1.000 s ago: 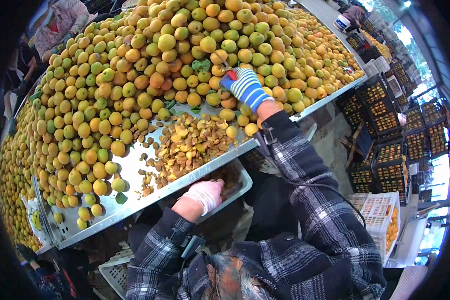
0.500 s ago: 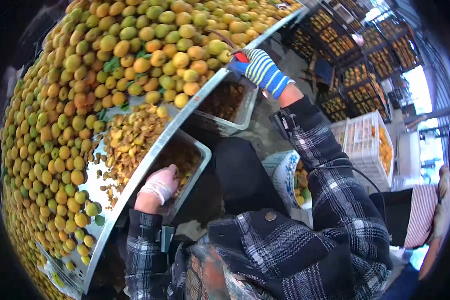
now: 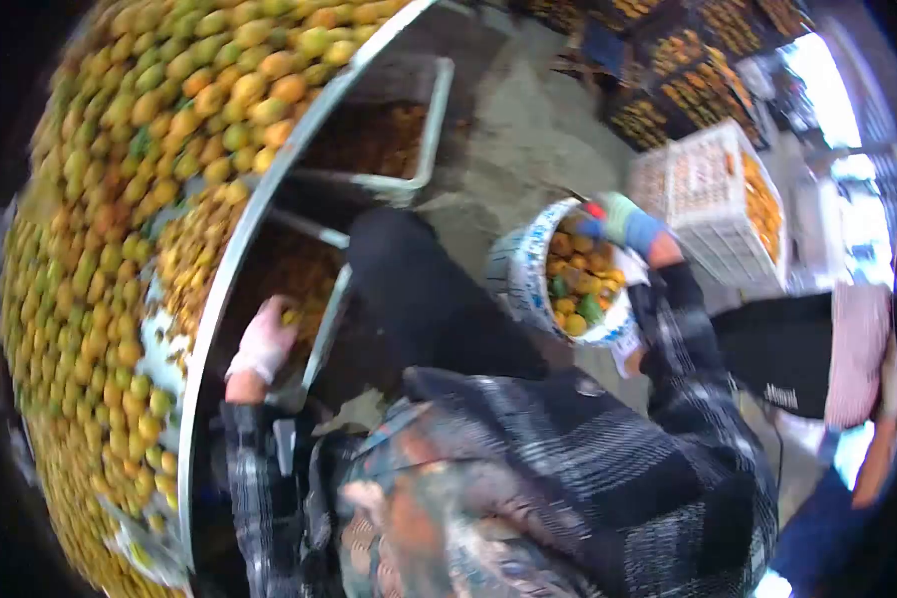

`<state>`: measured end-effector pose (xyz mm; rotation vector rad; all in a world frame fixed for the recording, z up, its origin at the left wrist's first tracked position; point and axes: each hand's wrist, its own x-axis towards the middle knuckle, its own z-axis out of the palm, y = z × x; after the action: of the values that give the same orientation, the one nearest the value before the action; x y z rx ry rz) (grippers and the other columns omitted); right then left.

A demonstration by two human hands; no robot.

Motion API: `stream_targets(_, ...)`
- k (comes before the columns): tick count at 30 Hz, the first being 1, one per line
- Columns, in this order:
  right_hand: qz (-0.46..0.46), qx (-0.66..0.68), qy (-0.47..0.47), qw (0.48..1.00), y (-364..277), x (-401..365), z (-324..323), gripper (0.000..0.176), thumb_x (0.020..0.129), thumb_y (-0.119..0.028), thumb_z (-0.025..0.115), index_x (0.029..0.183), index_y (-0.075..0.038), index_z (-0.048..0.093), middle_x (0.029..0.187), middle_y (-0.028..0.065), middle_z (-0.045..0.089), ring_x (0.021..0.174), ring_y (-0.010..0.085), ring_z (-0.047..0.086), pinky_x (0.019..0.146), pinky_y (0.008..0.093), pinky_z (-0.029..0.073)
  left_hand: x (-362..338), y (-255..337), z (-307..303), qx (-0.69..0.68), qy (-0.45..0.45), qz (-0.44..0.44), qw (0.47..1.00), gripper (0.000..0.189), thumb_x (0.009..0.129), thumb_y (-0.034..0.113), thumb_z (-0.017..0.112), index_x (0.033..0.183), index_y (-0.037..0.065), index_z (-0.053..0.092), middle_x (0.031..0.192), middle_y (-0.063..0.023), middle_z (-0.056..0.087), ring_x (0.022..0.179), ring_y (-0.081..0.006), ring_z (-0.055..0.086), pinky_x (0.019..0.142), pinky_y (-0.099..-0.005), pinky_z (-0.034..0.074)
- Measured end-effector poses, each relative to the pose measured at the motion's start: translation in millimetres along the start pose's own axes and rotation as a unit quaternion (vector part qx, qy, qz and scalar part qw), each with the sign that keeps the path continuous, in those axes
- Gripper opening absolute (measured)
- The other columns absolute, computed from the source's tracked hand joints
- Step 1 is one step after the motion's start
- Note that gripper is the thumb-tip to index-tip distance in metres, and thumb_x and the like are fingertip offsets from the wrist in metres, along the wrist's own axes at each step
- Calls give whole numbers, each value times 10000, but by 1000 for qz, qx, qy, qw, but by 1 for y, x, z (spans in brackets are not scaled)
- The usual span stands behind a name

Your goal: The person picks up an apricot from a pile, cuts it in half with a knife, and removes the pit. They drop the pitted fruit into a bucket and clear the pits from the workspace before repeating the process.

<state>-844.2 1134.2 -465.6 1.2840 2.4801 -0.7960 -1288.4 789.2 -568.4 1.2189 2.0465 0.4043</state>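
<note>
My left hand (image 3: 264, 339), in a pale pink glove, is closed beside a grey bin (image 3: 329, 324) under the table edge; a small yellowish piece shows at its fingertips, too blurred to name. My right hand (image 3: 630, 227), in a striped glove smeared by motion, is closed on a red-handled tool (image 3: 594, 210) with a thin, dark, curved blade. This hand is over the upper right rim of a blue-and-white bucket (image 3: 533, 269). Inside the bucket lie several orange, yellow and green fruits (image 3: 580, 284).
A metal-edged table (image 3: 239, 244) at left bears heaped fruits (image 3: 100, 299) and brown-yellow scraps (image 3: 194, 249). Another bin (image 3: 434, 125) holds brown scraps. White crates (image 3: 708, 204) and dark stacked crates (image 3: 693, 75) stand at right, near a person's striped sleeve (image 3: 857, 349).
My right hand has gone from the table edge down to the bucket, with the red-handled tool. My left hand has lifted slightly at the bin. The whole view has shifted.
</note>
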Motion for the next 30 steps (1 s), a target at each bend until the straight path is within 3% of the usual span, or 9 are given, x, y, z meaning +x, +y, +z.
stream_targets(1,3,92,-6,996,-11,-17,-1,422,738,-283,693,1094,-66,632,922,202,668,863,352,644,785,402,491,-7,13,-2,8,36,-38,999,395,790,178,608,1171,88,554,1196,-173,560,1122,-357,529,965,-380,427)
stream_targets(3,-16,26,82,996,10,-27,13,431,740,-269,702,1113,-64,634,943,216,664,884,372,637,794,397,490,-15,24,-3,28,94,-37,994,463,786,238,620,1213,80,535,1193,-183,553,1133,-360,522,968,-383,428)
stream_targets(5,114,-50,39,992,18,-17,13,411,737,-280,703,1071,-47,646,930,231,655,876,404,617,784,414,489,-17,20,0,13,92,-35,995,464,780,261,628,1192,64,549,1173,-192,561,1118,-361,533,958,-383,436)
stream_targets(9,48,-93,144,984,-1,22,11,347,747,-309,684,891,3,629,842,263,628,831,427,597,752,450,477,-39,43,6,-34,7,-30,999,413,811,304,624,1120,31,598,1029,-211,637,987,-347,608,872,-388,474)
stream_targets(14,-161,22,190,968,-133,58,-3,391,791,-365,655,894,8,602,843,269,622,826,437,595,727,468,474,-71,63,4,-147,-20,-21,989,351,855,254,595,1131,37,602,1046,-154,650,987,-258,619,885,-335,467)
stream_targets(20,-375,26,185,908,-287,128,9,299,820,-319,617,896,-30,608,840,240,634,831,417,608,726,477,476,-83,80,-35,-236,95,26,967,284,877,151,564,1139,45,595,1013,-76,657,920,-148,611,823,-280,486)
stream_targets(23,-370,-42,184,910,-343,166,10,241,831,-280,590,889,-46,607,823,223,641,820,399,620,718,485,478,-82,70,-55,-409,153,21,899,258,891,120,541,1120,7,576,949,-69,642,821,-129,595,739,-251,485)
stream_targets(27,-375,-123,234,889,-396,208,22,191,832,-190,532,935,-63,630,890,186,658,845,351,644,738,459,504,-69,52,-72,-415,184,-4,891,230,893,108,548,1095,0,571,929,-67,630,807,-114,585,711,-243,483)
stream_targets(30,-324,-163,270,892,-419,240,20,197,843,-184,524,952,-63,636,964,189,655,904,330,643,751,433,517,-53,52,-67,-200,168,40,964,256,873,185,583,1077,31,598,969,-118,650,888,-230,624,809,-324,492)
